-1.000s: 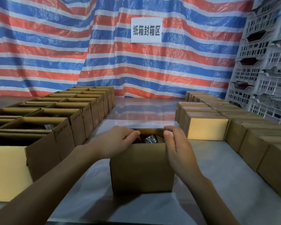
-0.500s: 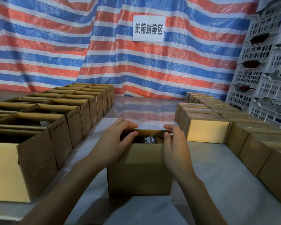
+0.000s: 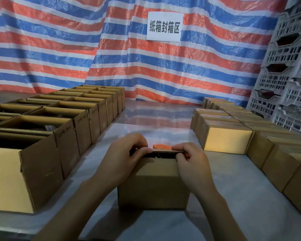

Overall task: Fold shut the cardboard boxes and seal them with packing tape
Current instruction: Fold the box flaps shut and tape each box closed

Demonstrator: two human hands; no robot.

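Step in hand: flap folding. The box (image 3: pixel 153 185) stands mid-table (image 3: pixel 233 173), directly before the person. The left hand (image 3: pixel 123 153) and right hand (image 3: pixel 189 159) each pinch one end of the flap (image 3: pixel 167 150), fingers curled. A gap shows beneath it. Next move, by judgement: press the flap flat, then tape.

On my feed, both hands are up top on the middle cardboard box (image 3: pixel 153 185) on the worktop (image 3: pixel 233 180). The left hand (image 3: pixel 123 157) and right hand (image 3: pixel 193 162) each pinch one end of its top flap (image 3: pixel 167 150), fingers curled, with a dark gap showing underneath. Open boxes (image 3: pixel 42 153) line the left, closed boxes (image 3: pixel 228 138) the right, and there's a striped tarp (image 3: pixel 146 66) behind.
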